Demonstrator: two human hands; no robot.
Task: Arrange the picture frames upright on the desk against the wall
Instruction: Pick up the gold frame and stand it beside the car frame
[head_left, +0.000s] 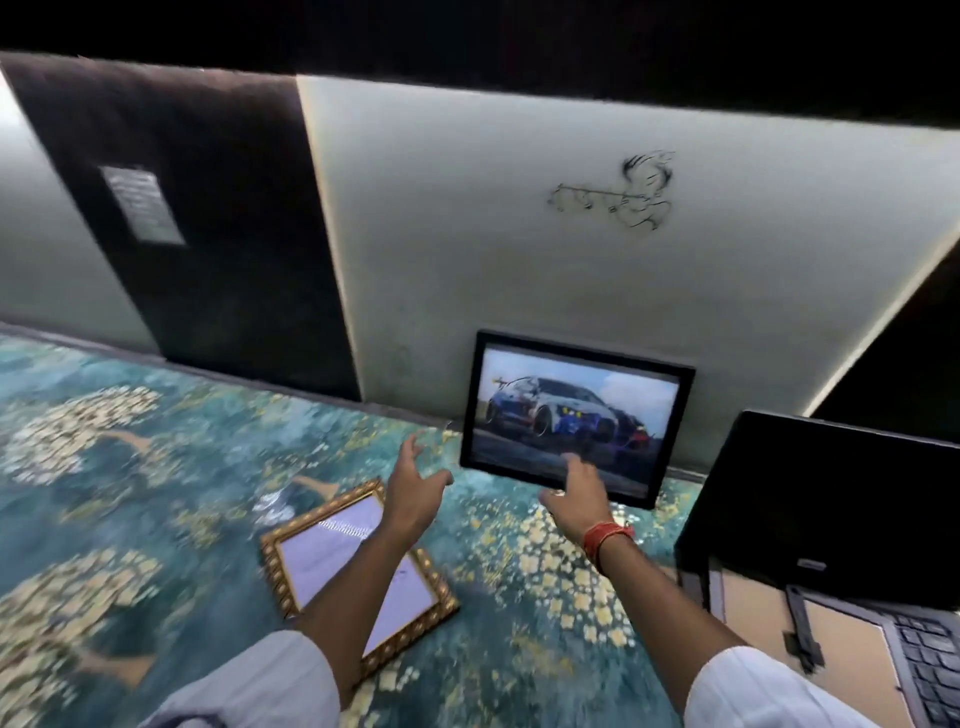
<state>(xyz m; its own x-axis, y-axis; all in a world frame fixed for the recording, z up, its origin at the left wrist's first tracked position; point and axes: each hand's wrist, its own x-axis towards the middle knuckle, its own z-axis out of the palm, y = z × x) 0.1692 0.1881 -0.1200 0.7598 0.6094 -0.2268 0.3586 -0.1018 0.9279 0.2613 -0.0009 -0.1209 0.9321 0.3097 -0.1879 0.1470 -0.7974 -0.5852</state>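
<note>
A black picture frame (574, 415) with a car photo stands upright on the desk, leaning against the pale wall (519, 249). My right hand (576, 493) is in front of its lower edge with fingers spread; whether the fingertips touch the frame I cannot tell. To the left of the black frame hovers my left hand (415, 488), open and holding nothing. A gold ornate frame (332, 561) lies flat on the teal flowered desk cover (156, 467), partly hidden under my left forearm.
An open black laptop (831, 499) stands at the right, close beside the black frame. A dark panel (208, 234) with a small notice covers the wall at the left. A line drawing (623, 192) marks the wall above the black frame.
</note>
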